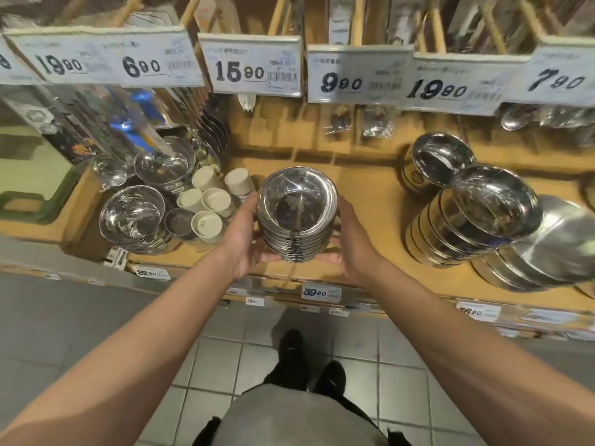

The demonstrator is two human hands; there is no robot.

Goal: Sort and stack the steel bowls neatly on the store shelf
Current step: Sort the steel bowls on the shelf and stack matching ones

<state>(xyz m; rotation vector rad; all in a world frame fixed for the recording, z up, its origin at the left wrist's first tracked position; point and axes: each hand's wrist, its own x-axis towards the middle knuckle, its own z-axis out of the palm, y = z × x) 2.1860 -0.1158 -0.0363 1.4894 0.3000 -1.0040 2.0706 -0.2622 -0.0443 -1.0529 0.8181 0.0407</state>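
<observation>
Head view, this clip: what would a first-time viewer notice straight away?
The stack of steel bowls at centre, gripped between the left hand and right hand over the wooden shelf. Next, the tall bowl stacks leaning at the right and the white cups clustered at the left. Big price tags hang across the top.

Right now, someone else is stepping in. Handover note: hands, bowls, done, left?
Left hand and right hand: each has a grip on one side of the stack of nested steel bowls, over the middle of the wooden shelf.
Elsewhere: taller bowl stacks on the right, loose steel bowls on the left beside white cups.
Done: the held bowls are nested.
Left: set the stack down, then probably gather the loose left-hand bowls.
</observation>
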